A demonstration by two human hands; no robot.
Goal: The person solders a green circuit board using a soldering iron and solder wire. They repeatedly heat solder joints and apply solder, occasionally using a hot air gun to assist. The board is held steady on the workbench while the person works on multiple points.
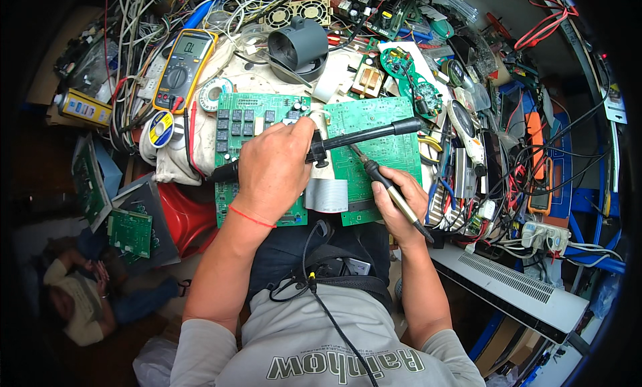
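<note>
My left hand (277, 163) is closed around a long black tool that looks like a solder sucker (364, 134), its rod and thick end reaching right. My right hand (404, 203) grips a soldering iron (394, 194), whose tip points up and left at the solder side of a green circuit board (391, 146). Whether the tip touches that board I cannot tell. Beneath my left hand lies a second green board (227, 106) with several dark relays. A grey ribbon cable (328, 196) lies between the two boards. My left hand hides part of the left board.
A yellow multimeter (185, 69) and solder spools (160, 129) stand at the left. Behind the boards sits a dark grey cylindrical part (299, 45). Circuit boards, cables and tools crowd the right side, near an orange meter (540, 186). Another person (73, 293) is at lower left.
</note>
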